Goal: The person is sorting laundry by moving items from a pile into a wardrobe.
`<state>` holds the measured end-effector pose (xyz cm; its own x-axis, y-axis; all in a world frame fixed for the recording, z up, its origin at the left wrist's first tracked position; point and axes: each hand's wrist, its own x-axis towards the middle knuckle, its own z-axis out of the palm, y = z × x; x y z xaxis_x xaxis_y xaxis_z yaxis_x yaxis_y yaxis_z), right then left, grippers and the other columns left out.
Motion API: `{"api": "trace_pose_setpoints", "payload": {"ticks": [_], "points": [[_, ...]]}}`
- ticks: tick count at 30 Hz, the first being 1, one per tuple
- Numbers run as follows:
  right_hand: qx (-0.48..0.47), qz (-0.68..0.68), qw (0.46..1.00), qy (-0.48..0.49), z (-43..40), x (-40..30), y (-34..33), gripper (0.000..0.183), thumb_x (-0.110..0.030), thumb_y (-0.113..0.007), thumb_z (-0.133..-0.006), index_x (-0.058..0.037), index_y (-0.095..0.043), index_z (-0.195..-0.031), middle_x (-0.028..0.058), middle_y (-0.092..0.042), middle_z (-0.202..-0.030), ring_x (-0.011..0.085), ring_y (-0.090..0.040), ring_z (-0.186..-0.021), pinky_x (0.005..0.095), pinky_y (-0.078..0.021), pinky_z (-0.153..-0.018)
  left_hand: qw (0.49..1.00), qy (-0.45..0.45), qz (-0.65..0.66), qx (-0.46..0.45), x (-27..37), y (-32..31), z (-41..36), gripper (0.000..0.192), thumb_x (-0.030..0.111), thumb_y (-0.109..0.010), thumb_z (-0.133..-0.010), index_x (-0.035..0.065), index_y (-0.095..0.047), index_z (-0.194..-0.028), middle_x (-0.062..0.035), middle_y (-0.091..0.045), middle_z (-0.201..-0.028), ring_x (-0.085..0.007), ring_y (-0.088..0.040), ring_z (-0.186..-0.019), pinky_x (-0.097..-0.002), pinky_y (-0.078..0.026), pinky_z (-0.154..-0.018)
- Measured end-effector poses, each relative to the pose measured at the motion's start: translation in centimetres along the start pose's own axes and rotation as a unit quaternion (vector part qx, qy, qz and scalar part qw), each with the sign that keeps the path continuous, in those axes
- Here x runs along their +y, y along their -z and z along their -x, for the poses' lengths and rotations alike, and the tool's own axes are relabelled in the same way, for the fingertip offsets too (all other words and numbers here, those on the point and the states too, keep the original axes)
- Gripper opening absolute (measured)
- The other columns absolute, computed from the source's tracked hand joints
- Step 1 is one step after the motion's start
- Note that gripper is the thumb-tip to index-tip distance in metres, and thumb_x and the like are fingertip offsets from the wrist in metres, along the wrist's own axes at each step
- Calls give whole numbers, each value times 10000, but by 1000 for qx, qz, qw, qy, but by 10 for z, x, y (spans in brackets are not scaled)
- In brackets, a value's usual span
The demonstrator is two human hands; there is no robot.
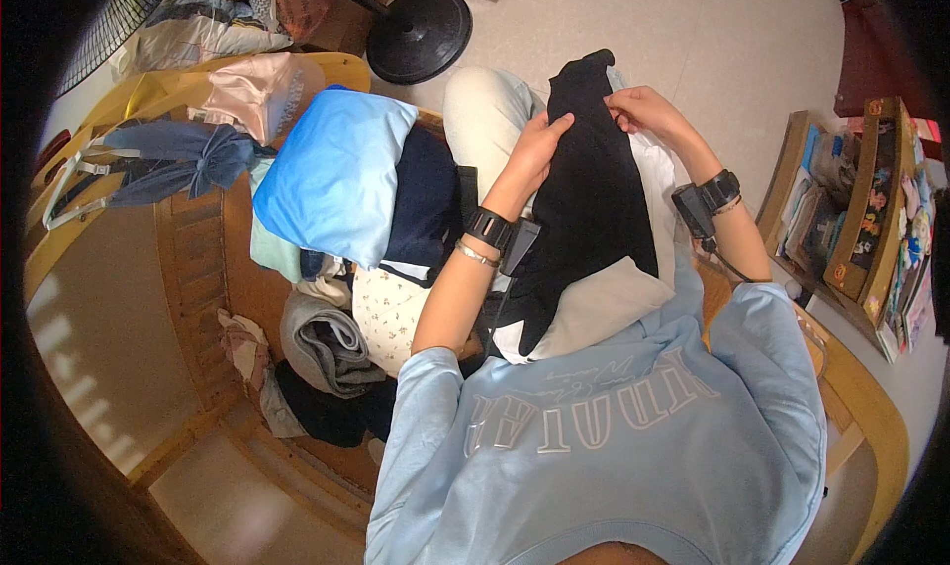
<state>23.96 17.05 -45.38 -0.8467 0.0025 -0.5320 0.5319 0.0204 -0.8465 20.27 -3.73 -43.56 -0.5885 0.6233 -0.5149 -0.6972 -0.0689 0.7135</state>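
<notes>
A black garment (594, 186) lies lengthwise over my lap, with white and pale grey fabric (608, 309) showing under and beside it. My left hand (545, 146) grips its left edge between thumb and fingers. On the opposite side, near the far end, my right hand (642, 111) pinches the garment's right edge. Left of my lap stands a pile of clothes, topped by a folded blue-to-white garment (341, 172) over dark navy cloth (427, 194). A floral cream cloth (386, 305) and a rolled grey garment (326, 342) lie lower down.
The pile rests on a wooden bench (256, 283); blue straps and bow (200, 157) and pink satin cloth (249, 94) hang over its armrest. A black round fan base (419, 34) stands on the floor ahead. Boxes of small items (853, 268) are at right.
</notes>
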Motion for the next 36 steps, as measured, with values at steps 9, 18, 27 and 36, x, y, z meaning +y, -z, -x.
{"api": "trace_pose_setpoints", "payload": {"ticks": [9, 18, 27, 36], "points": [[-10, -18, 1000, -8, 5, -10, -4, 263, -227, -577, -835, -16, -583, -678, 21, -554, -592, 80, -511, -461, 189, -363, -386, 1000, -5, 14, 3, -1, -6, 0, 265, 123, -493, -896, -36, -473, -1106, -113, -576, -1056, -169, -573, -924, -273, -473, -832], [6, 16, 1000, -12, 3, -8, -5, 244, -232, -590, -810, -26, -583, -679, 18, -547, -575, 77, -507, -445, 176, -360, -378, 1000, -3, 15, 6, 0, -6, 1, 246, 117, -500, -890, -28, -481, -1088, -106, -578, -1047, -164, -568, -927, -272, -467, -830], [2, -2, 1000, -7, 0, -7, -5, 228, -216, -568, -809, -33, -584, -675, 7, -540, -565, 69, -496, -439, 175, -357, -379, 1000, -7, 18, -10, -1, -6, 2, 248, 128, -499, -893, -24, -497, -1088, -93, -586, -1035, -155, -569, -921, -261, -466, -824], [24, -11, 999, -22, 1, -6, -7, 229, -210, -571, -801, -31, -582, -658, -1, -535, -552, 64, -481, -438, 182, -359, -393, 1000, 1, 27, -14, -6, -4, 0, 238, 129, -498, -893, -12, -516, -1084, -86, -589, -1045, -144, -568, -921, -259, -455, -835]]}}
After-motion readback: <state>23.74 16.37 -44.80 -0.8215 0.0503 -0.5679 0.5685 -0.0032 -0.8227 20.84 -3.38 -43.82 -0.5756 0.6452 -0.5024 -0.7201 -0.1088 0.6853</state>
